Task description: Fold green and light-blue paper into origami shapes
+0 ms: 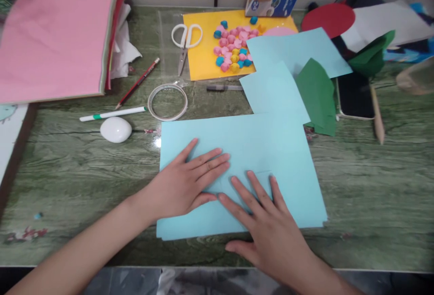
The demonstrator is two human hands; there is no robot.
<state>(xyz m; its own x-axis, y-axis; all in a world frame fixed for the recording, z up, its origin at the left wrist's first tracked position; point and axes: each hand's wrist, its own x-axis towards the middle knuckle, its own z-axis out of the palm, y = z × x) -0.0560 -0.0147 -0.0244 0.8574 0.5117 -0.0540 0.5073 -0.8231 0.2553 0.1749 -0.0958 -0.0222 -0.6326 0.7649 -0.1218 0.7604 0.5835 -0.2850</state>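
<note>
Light blue paper sheets (285,141) lie in a near-aligned stack on the table in front of me. My left hand (190,179) rests flat on the left half of the top sheet, its fingers stretched toward the right. Lower right of it, my right hand (267,222) lies with spread fingers on the paper, its thumb near the sheet's front edge. The fingertips of both hands come close together near the middle. Faint lines show on the sheet by my right fingertips. Neither hand holds anything.
Behind the stack are a tape roll (167,102), scissors (186,44), a pen (225,88) and small crumpled pieces (233,44) on yellow paper (201,66). A white egg-shaped object (115,130), marker (113,113) and pencil (137,83) lie left. Green paper (315,98) and a phone (356,96) are right.
</note>
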